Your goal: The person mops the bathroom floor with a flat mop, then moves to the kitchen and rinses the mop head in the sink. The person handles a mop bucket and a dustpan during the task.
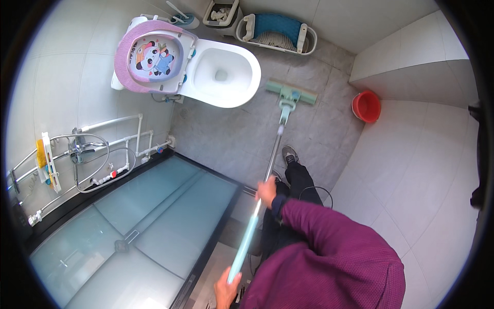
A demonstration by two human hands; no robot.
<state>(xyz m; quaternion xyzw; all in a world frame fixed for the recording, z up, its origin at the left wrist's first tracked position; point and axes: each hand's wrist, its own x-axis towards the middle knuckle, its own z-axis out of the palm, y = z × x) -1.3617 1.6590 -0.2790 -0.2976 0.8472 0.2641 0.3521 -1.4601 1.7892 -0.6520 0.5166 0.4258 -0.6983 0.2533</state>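
Observation:
My right hand (266, 191) is closed around the metal pole (273, 158) of a mop with a wide flat head. Lower in the view, my left hand (227, 289) grips the end of the mop's pale green handle (243, 247). The green mop head (290, 92) rests on the grey tiled floor (227, 135), just right of the white toilet bowl (227, 73), and looks slightly blurred. My shoes stand beside the pole, one partly hidden behind it.
A red bucket (366, 107) sits by the right wall. Beyond the toilet are a toilet brush holder (186, 21), a waste bin (222, 23) and a plastic tub (276, 48). Frosted glass shower panels (189, 220) flank my left; pipes (115, 143) run along that wall.

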